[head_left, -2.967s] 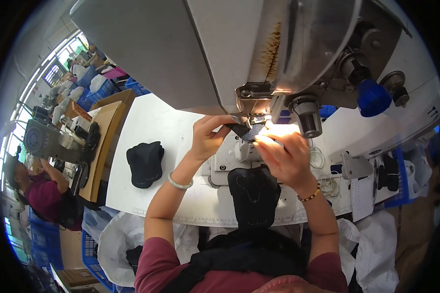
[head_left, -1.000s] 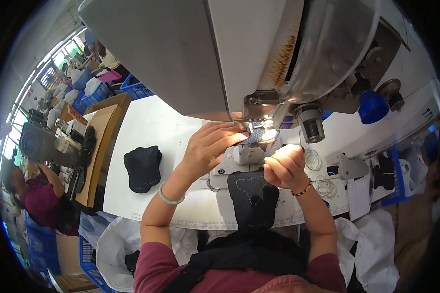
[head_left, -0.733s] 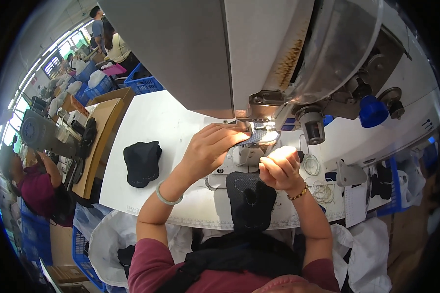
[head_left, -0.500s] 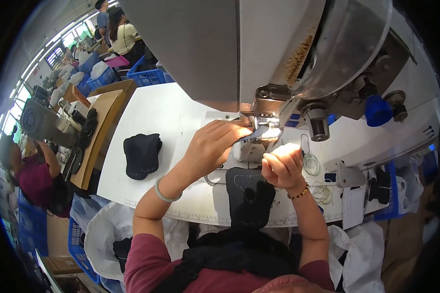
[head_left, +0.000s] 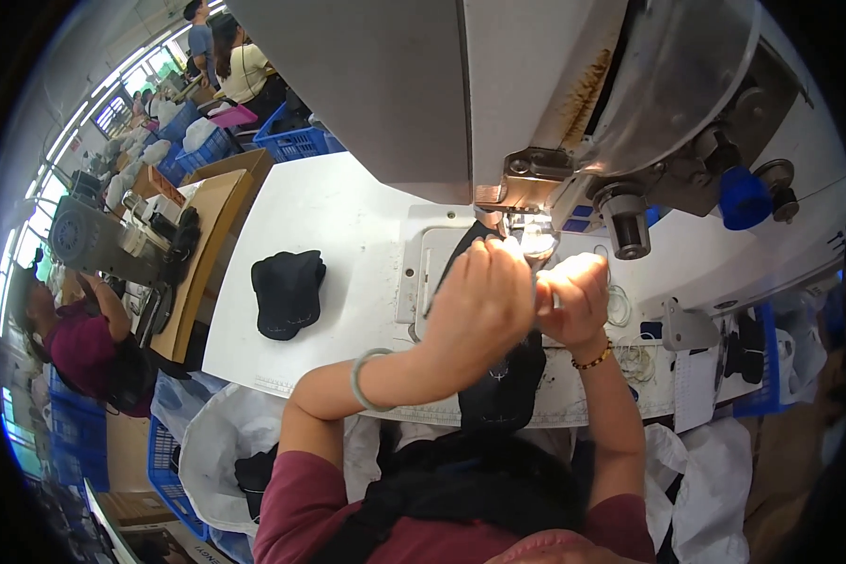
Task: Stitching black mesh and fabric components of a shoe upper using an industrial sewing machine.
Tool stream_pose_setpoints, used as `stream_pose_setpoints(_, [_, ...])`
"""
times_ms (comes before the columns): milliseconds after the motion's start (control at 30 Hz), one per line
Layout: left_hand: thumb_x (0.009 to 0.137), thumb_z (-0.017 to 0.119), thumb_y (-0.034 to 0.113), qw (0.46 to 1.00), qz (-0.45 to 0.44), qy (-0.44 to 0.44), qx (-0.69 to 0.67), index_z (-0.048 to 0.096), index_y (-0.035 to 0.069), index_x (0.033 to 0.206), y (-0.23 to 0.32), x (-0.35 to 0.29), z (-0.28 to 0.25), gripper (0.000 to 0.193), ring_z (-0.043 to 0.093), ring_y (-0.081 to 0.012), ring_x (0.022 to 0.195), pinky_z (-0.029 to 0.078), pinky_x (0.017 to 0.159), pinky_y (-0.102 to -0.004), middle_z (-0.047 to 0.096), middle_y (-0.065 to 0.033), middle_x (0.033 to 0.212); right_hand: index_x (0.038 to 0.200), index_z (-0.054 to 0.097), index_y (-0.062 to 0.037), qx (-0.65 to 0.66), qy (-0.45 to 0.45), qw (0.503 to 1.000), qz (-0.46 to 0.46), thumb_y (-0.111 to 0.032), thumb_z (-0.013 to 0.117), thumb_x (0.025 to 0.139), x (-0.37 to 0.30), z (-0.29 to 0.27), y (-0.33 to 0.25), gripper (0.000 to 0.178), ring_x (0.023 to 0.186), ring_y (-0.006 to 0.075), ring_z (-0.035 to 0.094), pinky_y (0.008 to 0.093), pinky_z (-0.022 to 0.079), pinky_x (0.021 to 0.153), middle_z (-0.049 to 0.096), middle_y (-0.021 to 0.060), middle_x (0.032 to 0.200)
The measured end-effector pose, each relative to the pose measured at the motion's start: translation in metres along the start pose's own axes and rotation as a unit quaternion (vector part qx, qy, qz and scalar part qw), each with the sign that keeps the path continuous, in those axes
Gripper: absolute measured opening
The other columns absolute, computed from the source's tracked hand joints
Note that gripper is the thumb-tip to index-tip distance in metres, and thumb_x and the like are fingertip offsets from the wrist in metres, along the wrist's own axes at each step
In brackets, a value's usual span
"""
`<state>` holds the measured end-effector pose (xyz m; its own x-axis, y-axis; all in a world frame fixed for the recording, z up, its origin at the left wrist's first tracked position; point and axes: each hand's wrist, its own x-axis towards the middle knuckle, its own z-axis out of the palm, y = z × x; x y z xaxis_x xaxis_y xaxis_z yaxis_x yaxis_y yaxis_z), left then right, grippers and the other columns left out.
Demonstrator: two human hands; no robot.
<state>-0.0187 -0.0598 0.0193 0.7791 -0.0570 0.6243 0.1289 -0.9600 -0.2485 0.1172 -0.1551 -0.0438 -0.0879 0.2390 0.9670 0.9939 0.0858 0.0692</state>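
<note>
Under the lit needle area of a sewing machine [head_left: 536, 183], my left hand [head_left: 484, 301] is closed with its fingers curled downward. What it grips, if anything, is hidden. Behind it, a black fabric piece [head_left: 456, 258] reaches toward the needle. My right hand [head_left: 573, 296] is just to the right, fingers pinched together, its fingertips close to the left hand; anything in that pinch is too small to make out. Below both hands, a black fabric stack [head_left: 498, 390] with pale stitch marks hangs over the table's near edge, partly covered by my left hand.
Another stack of black fabric pieces [head_left: 288, 293] lies on the white table [head_left: 348, 197] at left. Loose threads [head_left: 634, 362] lie right of my right hand. A white sack [head_left: 221, 442] and blue crate [head_left: 164, 470] stand at lower left. A co-worker [head_left: 85, 338] sits further left.
My left hand has moved right and toward me from the dark piece at the needle, its fingers now curled beside my right hand. The right hand has shifted slightly up and right.
</note>
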Motion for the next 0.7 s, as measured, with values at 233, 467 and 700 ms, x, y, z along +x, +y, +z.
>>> stream_pose_setpoints(233, [0.07,0.055,0.006,0.992,-0.045,0.007,0.114,0.057,-0.004,0.083,0.022,0.007,0.008,0.016,0.056,-0.0256,0.079,0.048,0.07,-0.0289,0.057,-0.0188,0.089,0.095,0.054,-0.0053,0.024,0.052,0.998,0.033,-0.003,0.063,0.071,-0.001,0.003,0.007,0.025,0.07,0.0236,0.053,0.0362,0.041,0.063,0.056,0.0061,0.086])
stream_pose_setpoints(467, [0.064,0.06,-0.002,0.964,-0.052,0.099,-0.241,0.054,-0.004,0.111,-0.022,-0.02,0.01,0.047,0.057,-0.0307,0.1,0.045,0.088,-0.038,0.057,-0.017,0.108,0.079,0.053,-0.0038,-0.011,-0.03,0.999,0.013,-0.004,0.059,0.071,0.0,-0.012,0.004,0.01,0.076,0.0251,0.056,0.0376,0.044,0.072,0.058,0.0083,0.082])
stream_pose_setpoints(700, [0.052,0.064,-0.01,0.957,0.043,0.098,-0.268,0.057,0.002,0.113,-0.045,-0.022,0.027,0.063,0.053,-0.0307,0.109,0.045,0.089,-0.0395,0.055,-0.0114,0.112,0.102,0.052,0.0001,-0.273,0.395,0.875,-0.064,-0.016,0.045,0.091,0.024,-0.17,0.034,0.021,0.082,0.0216,0.056,0.0344,0.048,0.079,0.058,0.0091,0.095])
